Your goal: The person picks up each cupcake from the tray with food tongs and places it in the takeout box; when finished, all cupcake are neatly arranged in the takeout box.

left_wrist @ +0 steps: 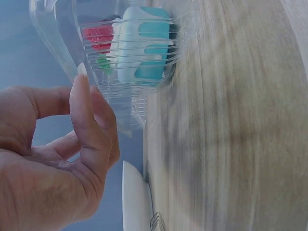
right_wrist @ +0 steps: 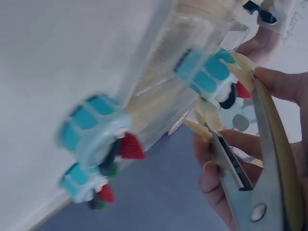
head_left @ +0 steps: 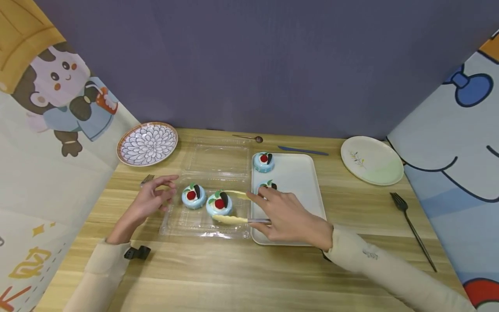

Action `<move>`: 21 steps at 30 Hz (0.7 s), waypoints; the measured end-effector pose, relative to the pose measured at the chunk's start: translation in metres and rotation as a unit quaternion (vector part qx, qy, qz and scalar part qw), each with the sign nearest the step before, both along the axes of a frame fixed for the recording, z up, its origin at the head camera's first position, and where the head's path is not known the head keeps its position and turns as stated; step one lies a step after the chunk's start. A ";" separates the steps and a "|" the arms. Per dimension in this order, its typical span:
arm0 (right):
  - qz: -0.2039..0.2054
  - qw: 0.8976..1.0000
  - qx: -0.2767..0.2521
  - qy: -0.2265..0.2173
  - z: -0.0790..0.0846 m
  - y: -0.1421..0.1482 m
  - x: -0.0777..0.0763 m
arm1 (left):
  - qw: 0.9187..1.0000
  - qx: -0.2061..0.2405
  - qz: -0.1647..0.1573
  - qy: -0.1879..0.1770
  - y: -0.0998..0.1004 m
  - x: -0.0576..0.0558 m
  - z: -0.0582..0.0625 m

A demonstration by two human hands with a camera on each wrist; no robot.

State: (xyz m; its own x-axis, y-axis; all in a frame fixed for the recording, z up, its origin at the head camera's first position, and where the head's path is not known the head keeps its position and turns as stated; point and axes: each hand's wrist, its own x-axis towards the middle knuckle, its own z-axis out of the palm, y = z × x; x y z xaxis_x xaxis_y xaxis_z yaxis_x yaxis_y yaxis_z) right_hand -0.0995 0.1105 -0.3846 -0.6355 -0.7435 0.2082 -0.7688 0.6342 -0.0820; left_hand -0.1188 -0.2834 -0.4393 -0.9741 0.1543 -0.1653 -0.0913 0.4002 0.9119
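Note:
My right hand (head_left: 286,215) grips a pair of tongs (right_wrist: 276,159) with cream-coloured tips. Those tips stand on either side of a small blue-and-white cake (head_left: 219,204), topped with a red berry, a dark oval piece and a green leaf. That cake is over the base of the clear plastic container (head_left: 183,229). To its left sits a matching cake (head_left: 193,196). By the container's left edge is my left hand (head_left: 150,198), fingers loosely bent and holding nothing, one fingertip close to the plastic wall in the left wrist view.
A white rectangular tray (head_left: 300,182) beside the container carries two similar cakes (head_left: 264,162), one partly behind my right hand. Around them lie a patterned plate (head_left: 148,145), a spoon (head_left: 258,139), a blue knife (head_left: 303,151), a pale plate (head_left: 372,161), a dark fork (head_left: 414,229) and another fork (head_left: 147,179).

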 end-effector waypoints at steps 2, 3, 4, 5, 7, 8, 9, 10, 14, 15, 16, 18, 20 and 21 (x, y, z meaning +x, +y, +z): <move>0.020 1.000 0.018 0.003 0.004 -0.010 -0.002 | 1.000 0.000 0.001 0.000 0.000 0.000 0.000; 0.028 0.999 0.028 0.002 0.006 -0.014 -0.003 | 1.000 -0.001 0.001 0.001 0.000 0.000 -0.001; 0.035 0.999 0.037 0.001 0.007 -0.019 -0.004 | 1.000 -0.001 0.001 0.001 0.000 0.000 -0.001; 0.041 0.998 0.045 -0.002 0.008 -0.023 -0.005 | 1.000 -0.001 0.000 0.001 0.000 0.000 -0.001; 0.054 0.997 0.058 -0.009 0.010 -0.032 -0.007 | 1.000 -0.001 0.001 0.002 -0.001 0.000 -0.001; 0.059 0.996 0.065 -0.011 0.011 -0.036 -0.007 | 1.000 -0.002 0.001 0.002 -0.001 0.000 -0.001; 0.062 0.995 0.072 -0.014 0.012 -0.040 -0.008 | 1.000 -0.002 0.001 0.002 -0.001 0.000 -0.001; 0.066 0.995 0.077 -0.017 0.012 -0.043 -0.009 | 1.000 -0.001 0.002 0.003 -0.001 0.000 -0.001; 0.076 0.992 0.100 -0.026 0.012 -0.055 -0.012 | 1.000 0.002 0.002 0.002 -0.001 0.000 -0.001; 0.078 0.991 0.103 -0.031 0.011 -0.057 -0.013 | 1.000 0.003 0.002 0.002 -0.001 0.000 -0.001; 0.079 0.991 0.106 -0.037 0.010 -0.058 -0.014 | 1.000 0.004 0.003 0.002 -0.001 0.000 -0.001; 0.082 0.990 0.108 -0.044 0.009 -0.061 -0.016 | 1.000 0.005 0.003 0.001 0.000 0.000 -0.002; 0.084 0.990 0.105 -0.048 0.008 -0.064 -0.017 | 1.000 0.006 0.003 0.002 -0.001 -0.001 -0.002; 0.085 0.990 0.103 -0.048 0.007 -0.065 -0.017 | 1.000 0.005 0.003 0.002 -0.001 -0.001 -0.002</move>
State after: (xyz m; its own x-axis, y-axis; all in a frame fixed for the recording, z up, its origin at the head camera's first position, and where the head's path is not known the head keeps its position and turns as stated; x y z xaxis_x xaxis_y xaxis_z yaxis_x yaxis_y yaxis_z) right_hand -0.1168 0.0455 -0.3774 -0.5067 -0.8620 -0.0149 -0.8610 0.5068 -0.0421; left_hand -0.1193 -0.2844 -0.4415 -0.9756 0.1509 -0.1595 -0.0893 0.3906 0.9162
